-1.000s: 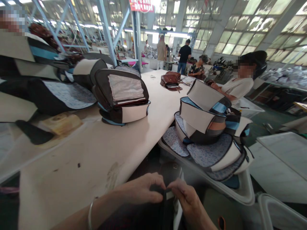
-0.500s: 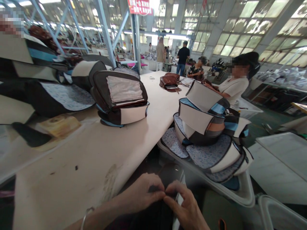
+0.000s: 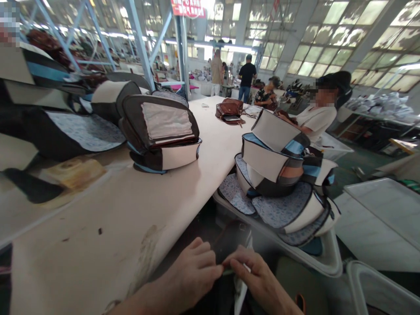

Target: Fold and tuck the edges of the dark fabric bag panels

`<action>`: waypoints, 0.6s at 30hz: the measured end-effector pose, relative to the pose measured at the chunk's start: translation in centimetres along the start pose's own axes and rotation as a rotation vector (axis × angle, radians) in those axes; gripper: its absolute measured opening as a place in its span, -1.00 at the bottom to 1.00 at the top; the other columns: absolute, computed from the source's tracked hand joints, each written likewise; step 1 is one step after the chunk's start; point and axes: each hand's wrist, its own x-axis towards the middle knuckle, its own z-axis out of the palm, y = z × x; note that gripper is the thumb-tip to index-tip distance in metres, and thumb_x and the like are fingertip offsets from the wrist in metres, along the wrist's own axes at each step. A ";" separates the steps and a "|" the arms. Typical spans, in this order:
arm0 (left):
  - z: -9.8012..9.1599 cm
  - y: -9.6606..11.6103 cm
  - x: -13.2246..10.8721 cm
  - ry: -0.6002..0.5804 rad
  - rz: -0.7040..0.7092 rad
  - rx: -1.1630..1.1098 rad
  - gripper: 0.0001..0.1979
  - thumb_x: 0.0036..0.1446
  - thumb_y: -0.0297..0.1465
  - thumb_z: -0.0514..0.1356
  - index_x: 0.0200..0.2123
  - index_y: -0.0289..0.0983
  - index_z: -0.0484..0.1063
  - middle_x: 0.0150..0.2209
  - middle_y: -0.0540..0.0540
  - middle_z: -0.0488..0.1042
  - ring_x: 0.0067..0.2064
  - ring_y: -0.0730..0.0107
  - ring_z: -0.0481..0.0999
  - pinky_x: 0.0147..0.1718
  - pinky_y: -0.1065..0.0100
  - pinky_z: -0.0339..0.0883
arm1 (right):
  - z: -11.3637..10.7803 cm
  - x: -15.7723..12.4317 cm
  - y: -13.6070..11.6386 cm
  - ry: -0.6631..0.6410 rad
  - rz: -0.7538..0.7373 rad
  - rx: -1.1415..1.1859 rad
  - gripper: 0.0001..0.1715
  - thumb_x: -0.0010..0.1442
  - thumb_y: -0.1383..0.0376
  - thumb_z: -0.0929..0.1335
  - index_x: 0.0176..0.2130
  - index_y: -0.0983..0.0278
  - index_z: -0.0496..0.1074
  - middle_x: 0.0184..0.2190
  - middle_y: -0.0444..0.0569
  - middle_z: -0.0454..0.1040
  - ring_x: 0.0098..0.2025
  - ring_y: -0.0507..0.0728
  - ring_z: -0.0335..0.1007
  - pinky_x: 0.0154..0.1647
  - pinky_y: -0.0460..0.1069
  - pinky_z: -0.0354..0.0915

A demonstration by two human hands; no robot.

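At the bottom of the view, my left hand (image 3: pixel 193 273) and my right hand (image 3: pixel 256 273) meet, with their fingertips pinching the top edge of a dark bag (image 3: pixel 226 297) on my lap. A thin strip or thread shows between the fingers, too small to name. A white edge of lining or paper (image 3: pixel 241 291) sticks up beside my right hand. My left wrist carries a thin metal bangle, mostly cut off by the frame. Much of the dark bag lies hidden below the frame.
A long cream worktable (image 3: pixel 98 218) runs ahead on the left, holding stacked dark, cream and blue bag panels (image 3: pixel 160 135) and a brown leather handbag (image 3: pixel 229 111). A white tray (image 3: pixel 282 249) with similar bags stands to the right. A seated co-worker (image 3: pixel 316 122) works beyond it.
My hands have shifted slightly, with the fingers parting a little around the bag's edge. The view has turned a little, so the table and bags sit further left.
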 end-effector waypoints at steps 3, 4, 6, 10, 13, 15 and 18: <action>0.1 -0.4 -0.4 -0.018 0.095 0.081 -0.84 0.34 -0.55 0.01 -0.22 -0.31 0.37 -0.39 -0.03 0.39 -0.33 0.36 0.24 -0.28 0.24 0.05 | -0.4 0.4 -0.2 -0.022 0.019 -0.040 -0.71 0.21 0.13 0.35 -0.33 0.25 0.60 -0.36 0.00 0.53 -0.16 0.25 0.37 0.08 0.18 0.09; 0.0 -0.4 -0.5 -0.033 0.108 0.082 -0.84 0.35 -0.54 0.00 -0.19 -0.31 0.36 -0.37 -0.04 0.39 -0.33 0.36 0.24 -0.27 0.23 0.05 | -0.5 0.5 -0.3 -0.028 0.015 -0.028 -0.71 0.19 0.13 0.37 -0.35 0.26 0.60 -0.38 0.01 0.52 -0.17 0.24 0.36 0.02 0.15 0.14; -0.3 -0.4 -0.5 -0.060 0.116 0.074 -0.83 0.36 -0.54 -0.02 -0.15 -0.31 0.35 -0.36 -0.04 0.40 -0.31 0.36 0.26 -0.26 0.22 0.06 | -0.7 0.6 -0.7 -0.057 -0.001 0.044 -0.70 0.17 0.13 0.38 -0.37 0.29 0.61 -0.40 0.01 0.51 -0.24 0.20 0.37 -0.10 0.09 0.20; -0.9 0.2 -0.3 -0.096 0.128 0.055 -0.85 0.36 -0.54 -0.02 -0.15 -0.34 0.33 -0.34 -0.07 0.40 -0.31 0.34 0.28 -0.26 0.21 0.08 | -0.8 1.1 -2.0 -0.179 0.027 0.139 -0.67 0.19 0.15 0.33 -0.29 0.29 0.62 -0.39 -0.03 0.51 -0.29 0.14 0.36 -0.14 0.03 0.19; -0.6 0.3 -0.3 -0.104 0.137 0.024 -0.84 0.36 -0.54 -0.05 -0.13 -0.36 0.31 -0.32 -0.10 0.40 -0.30 0.32 0.29 -0.24 0.20 0.10 | -0.6 1.7 -2.2 -0.201 0.079 0.136 -0.64 0.15 0.15 0.33 -0.41 0.34 0.60 -0.53 -0.11 0.39 -0.39 0.08 0.24 -0.26 -0.01 0.15; 0.0 0.2 -0.4 -0.077 0.122 0.008 -0.83 0.36 -0.55 -0.06 -0.15 -0.35 0.30 -0.31 -0.11 0.41 -0.29 0.32 0.30 -0.22 0.20 0.11 | -0.3 2.0 -1.9 -0.200 0.127 0.159 -0.64 0.10 0.16 0.33 -0.48 0.36 0.57 -0.59 -0.14 0.29 -0.45 0.05 0.16 -0.35 -0.03 0.10; 0.5 0.0 -0.5 0.024 0.102 -0.020 -0.83 0.34 -0.57 -0.04 -0.28 -0.31 0.28 -0.34 -0.07 0.41 -0.33 0.37 0.29 -0.23 0.24 0.12 | -0.1 2.2 -1.6 -0.201 0.172 0.167 -0.69 0.03 0.20 0.34 -0.53 0.36 0.55 -0.63 -0.17 0.21 -0.48 0.03 0.09 -0.41 -0.04 0.04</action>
